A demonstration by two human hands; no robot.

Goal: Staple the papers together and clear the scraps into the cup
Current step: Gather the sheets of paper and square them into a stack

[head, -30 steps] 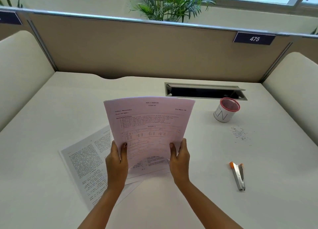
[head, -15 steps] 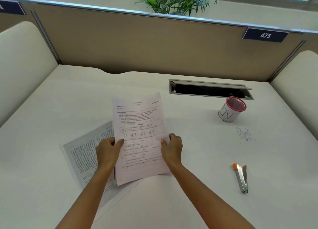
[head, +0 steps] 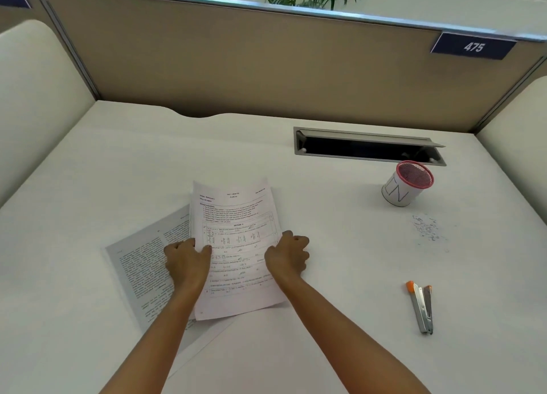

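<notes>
I pinch the exam papers [head: 236, 245] at both side edges, left hand [head: 186, 263] and right hand [head: 287, 256] curled tight. Thin and floppy, they bow; the stapler [head: 422, 307] lies well right of them.

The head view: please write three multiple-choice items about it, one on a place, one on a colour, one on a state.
1. Where is the silver stapler with the orange tip?
A. inside the cup
B. on the desk, right of both hands
C. in the left hand

2. What colour is the rim of the white cup?
A. red
B. green
C. black

3. How is the top printed sheet held?
A. by no hand
B. by one hand
C. by both hands

Answers: 1 B, it lies alone. 2 A, a red band. 3 C, the left hand and right hand grip its sides.
</notes>
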